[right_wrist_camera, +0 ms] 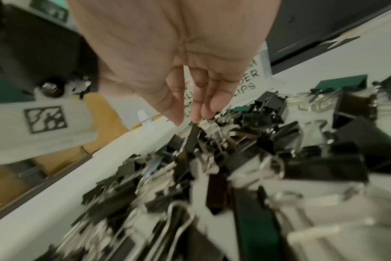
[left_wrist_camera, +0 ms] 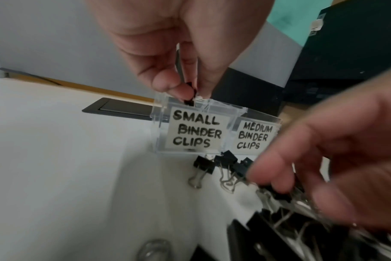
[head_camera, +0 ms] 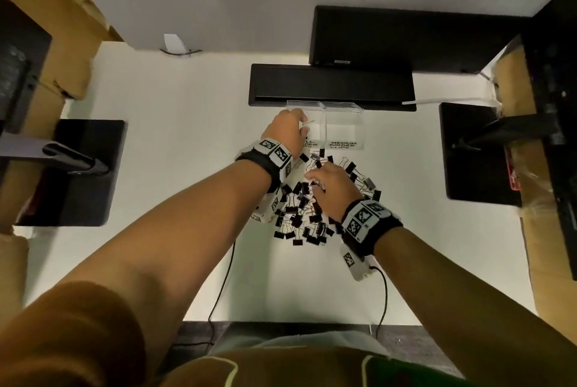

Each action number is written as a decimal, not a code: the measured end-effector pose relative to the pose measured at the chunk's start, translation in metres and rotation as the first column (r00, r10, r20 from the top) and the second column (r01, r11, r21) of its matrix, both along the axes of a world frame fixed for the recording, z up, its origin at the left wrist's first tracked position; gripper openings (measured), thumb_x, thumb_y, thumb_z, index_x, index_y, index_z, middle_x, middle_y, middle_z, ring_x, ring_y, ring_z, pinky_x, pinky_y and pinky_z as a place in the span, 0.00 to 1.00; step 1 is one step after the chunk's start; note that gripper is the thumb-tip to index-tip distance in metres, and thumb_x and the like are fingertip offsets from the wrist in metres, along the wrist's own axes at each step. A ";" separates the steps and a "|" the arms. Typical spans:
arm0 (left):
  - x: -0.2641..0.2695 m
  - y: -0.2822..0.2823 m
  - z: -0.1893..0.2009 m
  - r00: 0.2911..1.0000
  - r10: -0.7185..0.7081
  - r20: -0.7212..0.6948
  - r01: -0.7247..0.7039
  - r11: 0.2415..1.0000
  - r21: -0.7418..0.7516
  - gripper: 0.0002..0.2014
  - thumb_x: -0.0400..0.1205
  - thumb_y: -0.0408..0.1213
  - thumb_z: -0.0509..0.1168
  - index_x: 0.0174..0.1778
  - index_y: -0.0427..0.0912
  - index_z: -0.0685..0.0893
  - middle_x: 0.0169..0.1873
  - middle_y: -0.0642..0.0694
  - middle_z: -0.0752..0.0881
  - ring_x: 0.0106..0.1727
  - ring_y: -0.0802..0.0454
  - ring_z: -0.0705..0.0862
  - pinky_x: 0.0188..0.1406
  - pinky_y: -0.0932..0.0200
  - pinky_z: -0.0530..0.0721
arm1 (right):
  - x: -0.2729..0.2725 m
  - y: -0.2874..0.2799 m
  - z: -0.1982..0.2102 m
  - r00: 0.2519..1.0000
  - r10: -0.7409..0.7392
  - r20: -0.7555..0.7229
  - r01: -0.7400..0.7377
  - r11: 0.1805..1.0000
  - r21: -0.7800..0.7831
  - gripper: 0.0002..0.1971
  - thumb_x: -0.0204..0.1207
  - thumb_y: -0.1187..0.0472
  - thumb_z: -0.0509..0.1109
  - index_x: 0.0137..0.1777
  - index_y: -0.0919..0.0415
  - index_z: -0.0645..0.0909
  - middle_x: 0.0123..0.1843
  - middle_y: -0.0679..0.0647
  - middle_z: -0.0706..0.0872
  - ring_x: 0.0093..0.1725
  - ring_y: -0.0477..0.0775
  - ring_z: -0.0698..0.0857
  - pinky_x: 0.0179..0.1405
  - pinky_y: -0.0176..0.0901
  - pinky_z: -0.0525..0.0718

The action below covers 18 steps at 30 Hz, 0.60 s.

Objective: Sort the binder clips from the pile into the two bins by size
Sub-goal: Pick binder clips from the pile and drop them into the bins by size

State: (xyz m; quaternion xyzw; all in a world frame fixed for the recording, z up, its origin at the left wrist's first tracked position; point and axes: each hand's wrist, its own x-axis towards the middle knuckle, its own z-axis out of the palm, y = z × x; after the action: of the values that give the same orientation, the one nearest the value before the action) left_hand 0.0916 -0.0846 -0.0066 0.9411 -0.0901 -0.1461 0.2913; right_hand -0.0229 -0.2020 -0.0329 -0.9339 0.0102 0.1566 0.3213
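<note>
Two clear bins stand side by side at the back of the white table: the one labelled small binder clips [head_camera: 307, 105] [left_wrist_camera: 194, 130] on the left, the one labelled medium binder clips [head_camera: 345, 144] [left_wrist_camera: 255, 137] on the right. My left hand [head_camera: 288, 127] hovers over the small bin's rim, thumb and fingers pinching a small black binder clip [left_wrist_camera: 190, 96]. The pile of black binder clips [head_camera: 306, 208] [right_wrist_camera: 234, 159] lies just in front of the bins. My right hand [head_camera: 327, 183] reaches down onto the pile, its fairly straight fingertips [right_wrist_camera: 196, 114] touching the clips; nothing shows between them.
A black recessed panel [head_camera: 331, 86] lies right behind the bins, with a black box [head_camera: 406, 36] further back. Black stand bases sit at left [head_camera: 78, 168] and right [head_camera: 477, 149], with cardboard boxes beyond them. Two thin cables [head_camera: 224, 277] run to the table's front edge.
</note>
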 end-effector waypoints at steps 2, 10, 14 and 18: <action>-0.007 0.001 0.000 1.000 -0.013 0.023 0.013 1.000 0.001 0.14 0.83 0.39 0.60 0.65 0.44 0.75 0.62 0.41 0.78 0.52 0.44 0.83 0.53 0.48 0.84 | 0.008 -0.009 0.000 0.998 -0.058 0.031 0.058 0.998 0.010 0.17 0.78 0.69 0.61 0.64 0.59 0.81 0.59 0.56 0.80 0.63 0.55 0.77 0.68 0.48 0.77; -0.052 0.008 -0.017 0.969 -0.221 0.112 0.214 0.974 0.070 0.07 0.80 0.29 0.62 0.52 0.40 0.81 0.54 0.43 0.79 0.48 0.46 0.82 0.43 0.51 0.84 | 0.029 -0.012 -0.003 0.999 -0.001 0.054 0.007 0.993 -0.120 0.18 0.79 0.70 0.60 0.68 0.62 0.78 0.63 0.59 0.79 0.67 0.60 0.73 0.67 0.47 0.74; -0.058 0.011 -0.044 0.953 -0.302 -0.003 0.299 0.943 0.145 0.25 0.71 0.22 0.68 0.65 0.39 0.77 0.61 0.43 0.76 0.57 0.44 0.81 0.51 0.47 0.86 | 0.027 -0.008 -0.008 0.999 0.001 0.045 0.006 0.986 -0.169 0.16 0.78 0.66 0.65 0.66 0.62 0.78 0.62 0.59 0.80 0.65 0.60 0.74 0.66 0.48 0.73; -0.055 0.014 -0.052 0.941 -0.333 -0.056 0.337 0.919 0.202 0.31 0.66 0.22 0.73 0.66 0.38 0.76 0.62 0.43 0.76 0.59 0.44 0.79 0.53 0.46 0.85 | 0.025 -0.007 -0.009 0.999 0.001 0.047 0.006 0.989 -0.150 0.10 0.75 0.63 0.70 0.55 0.64 0.79 0.56 0.58 0.81 0.59 0.59 0.75 0.58 0.46 0.74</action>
State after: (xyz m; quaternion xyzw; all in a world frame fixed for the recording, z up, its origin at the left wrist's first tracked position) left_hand 0.0364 -0.0711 -0.0588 0.9355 -0.2309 -0.2123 0.1624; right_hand 0.0024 -0.2088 -0.0424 -0.9587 0.0157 0.1331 0.2507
